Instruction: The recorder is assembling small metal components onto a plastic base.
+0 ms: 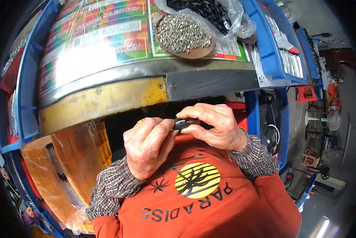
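My left hand (148,143) and my right hand (217,123) meet in front of my chest, just off the near edge of the workbench. Between their fingertips is a small dark grey part (180,125) with a tiny hole in its face. Fingers and thumbs pinch it from both sides, and they cover its ends. A brown dish (200,53) heaped with small silvery metal pieces (182,32) stands on the bench beyond my hands. Behind it lies a clear plastic bag (238,24) with many black parts (203,12) inside.
The bench edge has a yellow strip (106,99) and a black strip (209,84). Blue bins (271,51) flank the bench at right, with another blue bin (27,91) at left. An orange crate (102,144) lined with clear plastic sits below left. Fans (333,119) stand far right.
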A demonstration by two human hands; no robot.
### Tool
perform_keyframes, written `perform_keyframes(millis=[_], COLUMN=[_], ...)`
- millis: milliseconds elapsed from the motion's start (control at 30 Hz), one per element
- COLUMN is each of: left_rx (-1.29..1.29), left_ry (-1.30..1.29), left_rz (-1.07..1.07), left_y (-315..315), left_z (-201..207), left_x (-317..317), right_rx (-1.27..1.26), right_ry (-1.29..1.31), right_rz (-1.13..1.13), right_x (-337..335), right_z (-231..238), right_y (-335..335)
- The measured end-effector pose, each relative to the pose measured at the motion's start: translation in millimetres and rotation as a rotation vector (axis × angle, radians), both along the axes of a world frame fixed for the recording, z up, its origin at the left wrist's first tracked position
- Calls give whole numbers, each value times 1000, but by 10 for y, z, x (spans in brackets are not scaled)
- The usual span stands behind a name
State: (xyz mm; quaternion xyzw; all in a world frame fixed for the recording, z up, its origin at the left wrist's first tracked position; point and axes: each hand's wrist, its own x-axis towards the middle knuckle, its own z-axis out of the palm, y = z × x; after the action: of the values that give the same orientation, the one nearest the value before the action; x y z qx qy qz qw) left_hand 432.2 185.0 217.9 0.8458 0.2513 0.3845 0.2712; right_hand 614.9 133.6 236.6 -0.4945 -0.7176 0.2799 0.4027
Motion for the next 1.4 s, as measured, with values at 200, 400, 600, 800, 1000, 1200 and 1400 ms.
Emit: perform_keyframes(millis=[200,400,600,800,1000,1200,1400], left_rx=[-21,-16,-50,-47,-55,-56,-129], left_ry=[22,56,62,70,85,84,100], left_rz=[54,108,135,136,136,133,137], left_y=[92,137,154,157,144,148,132], left_z=[115,147,130,96,107,124,159], left_x=[-12,-82,-104,-120,-129,-127,-122], right_rx=[226,303,335,346,330,236,122], right_ry=[-247,-502,-579,-568,-539,-422,-326], right_rz=[-260,-402,-435,-465,-471,-436,-395], right_x=[205,321,280,254,242,266,266], right_z=[224,195,157,111,107,119,163], right_y=[267,537,652,693,719,732,721])
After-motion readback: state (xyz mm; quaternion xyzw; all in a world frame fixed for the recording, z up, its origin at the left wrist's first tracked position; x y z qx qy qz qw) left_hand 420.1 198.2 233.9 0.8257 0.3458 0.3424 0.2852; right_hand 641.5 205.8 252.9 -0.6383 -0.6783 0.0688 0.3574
